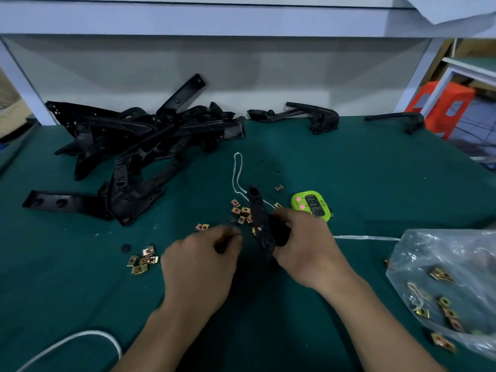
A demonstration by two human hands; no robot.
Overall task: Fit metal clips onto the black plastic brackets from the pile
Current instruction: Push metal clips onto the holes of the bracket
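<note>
My right hand (300, 242) grips a black plastic bracket (259, 213) and holds it upright over the green mat; a brass clip sits on the bracket's edge near my fingers. My left hand (204, 261) hovers just left of it with fingers curled; whether they pinch a clip is hidden. Loose metal clips (240, 210) lie scattered behind the bracket, and a second cluster of clips (142, 261) lies left of my left hand. The pile of black brackets (145, 146) fills the back left of the table.
A green digital timer (311, 205) stands right of the held bracket. A clear plastic bag (451, 285) with more clips lies at the right edge. Two separate brackets (303, 115) rest at the back right. White string (237, 170) loops behind the clips.
</note>
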